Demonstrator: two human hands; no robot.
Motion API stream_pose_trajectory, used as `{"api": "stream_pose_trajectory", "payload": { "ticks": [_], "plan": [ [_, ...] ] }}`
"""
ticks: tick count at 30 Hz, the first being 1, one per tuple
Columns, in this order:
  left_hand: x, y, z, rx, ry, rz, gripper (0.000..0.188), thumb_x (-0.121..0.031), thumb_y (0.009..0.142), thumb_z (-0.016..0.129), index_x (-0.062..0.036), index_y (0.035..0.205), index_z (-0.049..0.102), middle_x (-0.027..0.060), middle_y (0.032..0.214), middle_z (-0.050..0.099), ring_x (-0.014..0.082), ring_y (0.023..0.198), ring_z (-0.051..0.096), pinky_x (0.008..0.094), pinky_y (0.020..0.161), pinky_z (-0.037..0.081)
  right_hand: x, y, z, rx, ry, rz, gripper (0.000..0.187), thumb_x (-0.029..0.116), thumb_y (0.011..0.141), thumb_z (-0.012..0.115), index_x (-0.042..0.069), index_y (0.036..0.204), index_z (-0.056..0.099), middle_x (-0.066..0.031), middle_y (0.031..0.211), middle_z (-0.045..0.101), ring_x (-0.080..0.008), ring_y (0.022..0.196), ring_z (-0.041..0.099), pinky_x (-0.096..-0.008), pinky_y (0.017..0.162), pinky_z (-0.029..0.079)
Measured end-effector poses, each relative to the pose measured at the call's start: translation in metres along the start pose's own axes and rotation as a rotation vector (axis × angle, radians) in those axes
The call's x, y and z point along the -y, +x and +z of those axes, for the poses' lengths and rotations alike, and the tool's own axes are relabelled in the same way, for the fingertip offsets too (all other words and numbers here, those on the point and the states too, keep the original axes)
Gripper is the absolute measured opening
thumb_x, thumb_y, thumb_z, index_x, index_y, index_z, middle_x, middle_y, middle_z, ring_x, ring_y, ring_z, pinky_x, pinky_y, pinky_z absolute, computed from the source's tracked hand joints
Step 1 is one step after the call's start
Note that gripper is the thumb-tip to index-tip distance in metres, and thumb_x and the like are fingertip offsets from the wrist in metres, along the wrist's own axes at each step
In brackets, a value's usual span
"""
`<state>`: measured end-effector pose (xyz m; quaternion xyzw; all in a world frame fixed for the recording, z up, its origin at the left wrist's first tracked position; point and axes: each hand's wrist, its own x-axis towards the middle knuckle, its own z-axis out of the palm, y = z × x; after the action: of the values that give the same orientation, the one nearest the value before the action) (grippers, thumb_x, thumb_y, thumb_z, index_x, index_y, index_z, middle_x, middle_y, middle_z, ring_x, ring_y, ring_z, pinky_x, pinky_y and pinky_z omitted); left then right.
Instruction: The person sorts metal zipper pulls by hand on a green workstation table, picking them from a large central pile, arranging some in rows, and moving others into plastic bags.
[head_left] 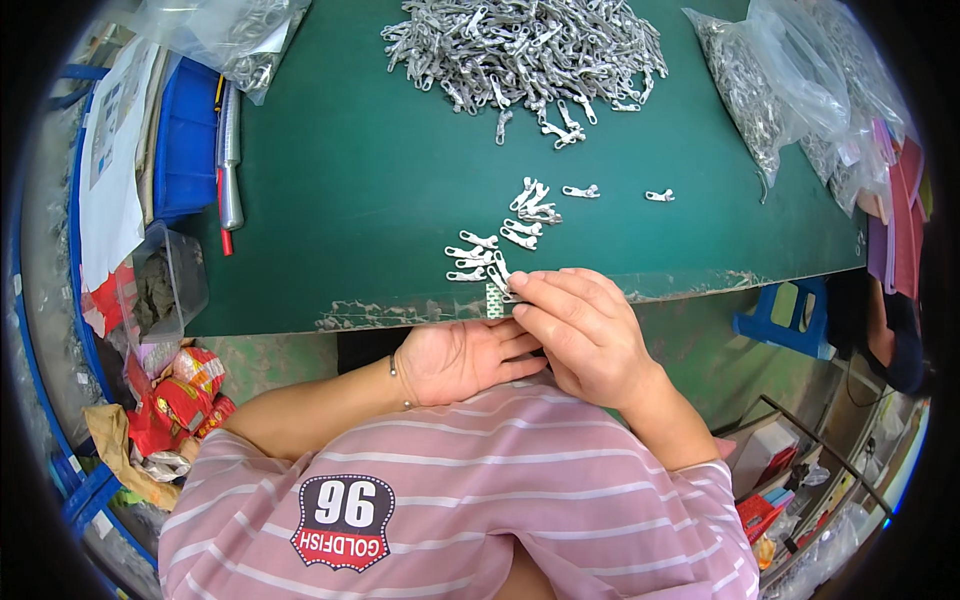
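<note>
Left grip [452, 362] rests loose, palm up, by the green bench's [350, 200] near edge. Right grip [590, 335] touches one small metal piece [497, 279] there; I cannot tell if it pinches. One big pile [530, 50] sits far. Two lone pieces [659, 196] lie farther right.

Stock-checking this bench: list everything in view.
Flat table: one, green, centre.
Heaped small looped metal pieces: uncountable, silver, far side.
Loose looped metal pieces: over a dozen, silver, nearer.
Patterned strip: one, pale green, near edge.
Clear plastic bags: several, transparent, far corners.
Rectangular bin: one, blue, left.
Slim tools: some, silver, red, beside bin.
Paper sheet: one, white, left.
Open plastic tub: one, clear, left.
Glossy packets: several, red, lower left.
Plastic stool: one, blue, right.
Fabric pieces: several, pink and purple, right.
Rack clutter: uncountable, mixed, lower right.
Striped shirt: one, pink, bottom.
Left hand: one, palm up, near edge.
Right hand: one, fingertips at loose pieces.
</note>
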<state>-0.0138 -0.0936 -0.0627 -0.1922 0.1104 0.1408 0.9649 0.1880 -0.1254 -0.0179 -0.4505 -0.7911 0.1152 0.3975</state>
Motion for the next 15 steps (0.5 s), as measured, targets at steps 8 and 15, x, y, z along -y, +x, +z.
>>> {"api": "stream_pose_trajectory", "payload": {
  "ticks": [8, 15],
  "plan": [
    [-0.001, -0.002, -0.001, 0.023, 0.004, -0.004, 0.053, -0.034, 0.103, 0.045, 0.0004, 0.143, 0.044, 0.0185, 0.149, 0.045, 0.0314, 0.14, 0.042, 0.0506, 0.121, 0.03, -0.002, 0.0, -0.005, 0.037, 0.015, -0.064, 0.026, 0.009, 0.073, 0.072, 0.001, 0.097, 0.07, -0.0115, 0.117, 0.069, -0.0264, 0.098, 0.066, -0.0375, 0.074, 0.051],
    [-0.003, -0.004, 0.029, -0.046, 1.027, -0.199, 0.038, -0.017, 0.1, 0.057, -0.0003, 0.134, 0.057, 0.0175, 0.135, 0.06, 0.0284, 0.126, 0.057, 0.0402, 0.111, 0.043, -0.001, 0.01, -0.007, 0.027, -0.018, 0.016, 0.026, 0.009, 0.07, 0.07, 0.001, 0.095, 0.07, -0.0094, 0.102, 0.068, -0.0255, 0.089, 0.064, -0.0368, 0.074, 0.049]
  ]
}}
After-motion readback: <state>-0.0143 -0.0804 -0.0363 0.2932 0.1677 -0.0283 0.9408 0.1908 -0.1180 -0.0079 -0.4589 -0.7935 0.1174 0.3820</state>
